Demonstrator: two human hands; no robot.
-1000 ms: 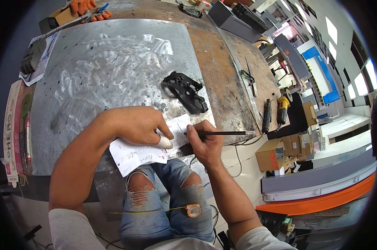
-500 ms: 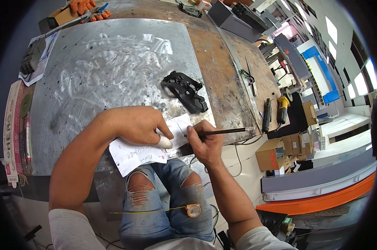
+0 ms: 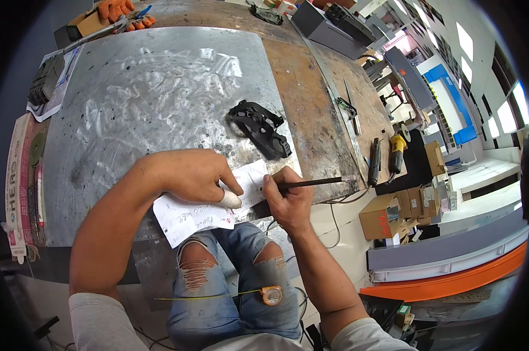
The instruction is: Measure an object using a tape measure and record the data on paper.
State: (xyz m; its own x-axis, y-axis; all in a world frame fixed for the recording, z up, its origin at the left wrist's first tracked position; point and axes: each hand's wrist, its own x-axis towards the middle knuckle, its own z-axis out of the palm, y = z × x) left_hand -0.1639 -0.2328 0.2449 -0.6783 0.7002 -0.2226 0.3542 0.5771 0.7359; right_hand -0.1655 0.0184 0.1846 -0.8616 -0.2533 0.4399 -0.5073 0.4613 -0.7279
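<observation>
A white sheet of paper (image 3: 183, 223) with handwriting lies at the near edge of the metal-topped table, partly overhanging it. My left hand (image 3: 195, 177), its thumb wrapped in a white bandage, presses the sheet down with bent fingers, thumb and index fingertip close together. In my right hand (image 3: 290, 202) is a slim black pencil (image 3: 314, 183), gripped over the sheet's right end with its shaft pointing right. Its writing tip is hidden by the fingers. Beyond the paper lies a black plastic strap-like frame (image 3: 261, 128). A tape measure (image 3: 271, 295), its yellow blade pulled out, rests across my thighs.
To the right lie a yellow angle grinder (image 3: 397, 153) and a black tool (image 3: 374, 162) with cables. Cardboard boxes (image 3: 376, 217) stand beyond the table's right edge. A long narrow box (image 3: 20, 187) lines the left side; orange gloves (image 3: 117, 9) lie at the far left.
The pencil's far end has swung slightly up and left, with a small shift of my right fingers. My left hand and the paper stay in place.
</observation>
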